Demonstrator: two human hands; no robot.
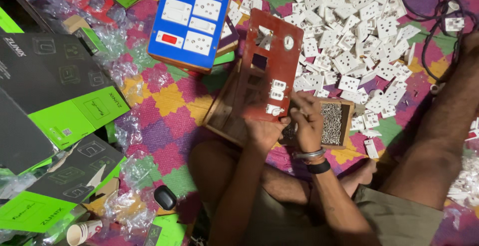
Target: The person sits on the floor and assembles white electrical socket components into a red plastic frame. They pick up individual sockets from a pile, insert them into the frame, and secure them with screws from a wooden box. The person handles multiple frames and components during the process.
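While my left hand (263,130) clamps the red-brown switchboard panel's (272,61) bottom edge, my right hand (307,121) fingers should pinch together steadily, seating that white socket (277,90) squarely.

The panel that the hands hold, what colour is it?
The panel is reddish-brown, with white sockets fitted; the head view shows it best.

A patterned mat (169,111) (bright checks) carries white sockets (359,41), green boxes (75,121).

Bare arms, banded right wrist

The person wore olive-drab shorts (394,216); a metal bangle (308,154) and a black wristband (318,166) circled the right wrist; forearms were unsleeved.
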